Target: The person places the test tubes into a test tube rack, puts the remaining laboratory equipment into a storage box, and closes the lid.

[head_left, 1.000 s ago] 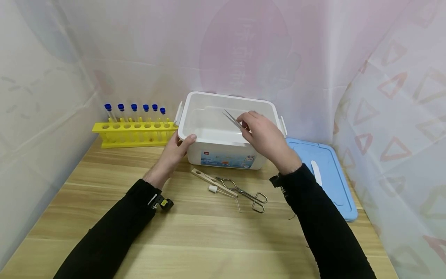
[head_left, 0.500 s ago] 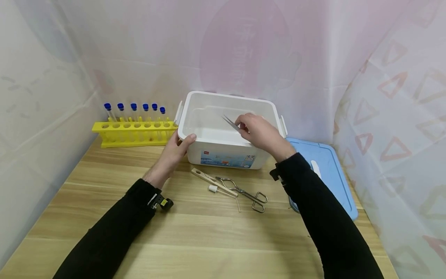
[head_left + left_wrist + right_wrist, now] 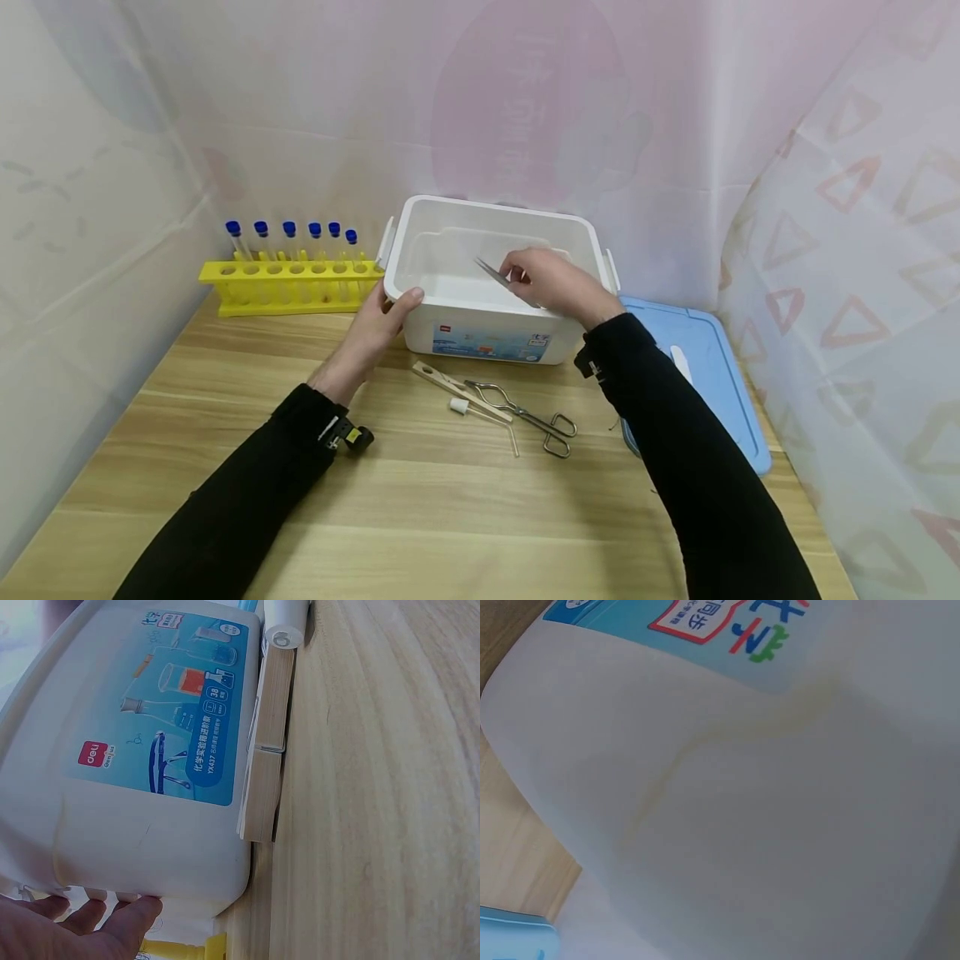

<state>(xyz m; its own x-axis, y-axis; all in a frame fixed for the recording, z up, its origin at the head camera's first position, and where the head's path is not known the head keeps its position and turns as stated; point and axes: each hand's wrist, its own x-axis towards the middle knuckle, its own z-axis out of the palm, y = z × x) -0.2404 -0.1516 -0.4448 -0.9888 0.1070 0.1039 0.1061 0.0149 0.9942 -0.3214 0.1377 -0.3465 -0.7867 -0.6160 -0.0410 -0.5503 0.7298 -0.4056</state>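
A white plastic storage box with a blue printed label stands upright at the back of the table, its top uncovered. My left hand holds the box's front left corner, thumb over the rim and fingers along the left side; the left wrist view shows those fingers against the wall. Over the box's opening, my right hand pinches metal tweezers, their tips pointing left and up. The right wrist view is filled by the box's white wall; neither the right hand nor the tweezers appear there.
Left of the box, a yellow rack holds several blue-capped test tubes. In front lie a wooden test tube clamp, crucible tongs and a white-stoppered bent tube. A blue lid bearing a white utensil lies right, partly behind my sleeve.
My right hand has lowered slightly toward the box interior with the tweezers, which now lie flatter and a little lower. The left hand and the box have stayed in place.
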